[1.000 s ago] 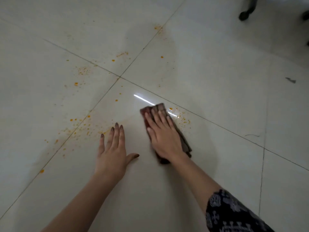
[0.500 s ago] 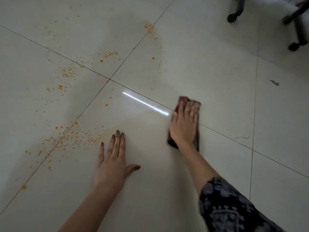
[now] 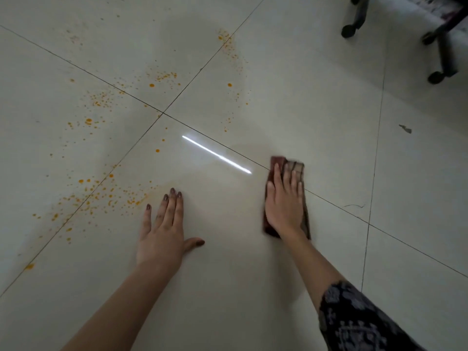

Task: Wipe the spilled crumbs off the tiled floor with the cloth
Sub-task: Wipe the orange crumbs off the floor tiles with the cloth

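Observation:
Orange crumbs (image 3: 101, 196) lie scattered over the pale tiled floor (image 3: 316, 97), mostly left of centre and up toward the far grout cross, with another trail of crumbs (image 3: 229, 46) farther back. A dark red-brown folded cloth (image 3: 293, 167) lies flat on the floor right of centre, across a grout line. My right hand (image 3: 285, 206) presses on the cloth with straight fingers. My left hand (image 3: 163, 231) rests flat on the bare tile, fingers straight, its fingertips just short of the nearest crumbs.
The black wheeled legs of a chair (image 3: 440, 54) stand at the top right. A small dark scrap (image 3: 405, 128) and a thin hair-like strand (image 3: 354, 205) lie on the tiles to the right. A bright light reflection streaks the floor between my hands.
My right hand has slid the cloth to the right, away from my left hand and across the grout line. The crumbs beside the cloth are gone. My left hand stays put.

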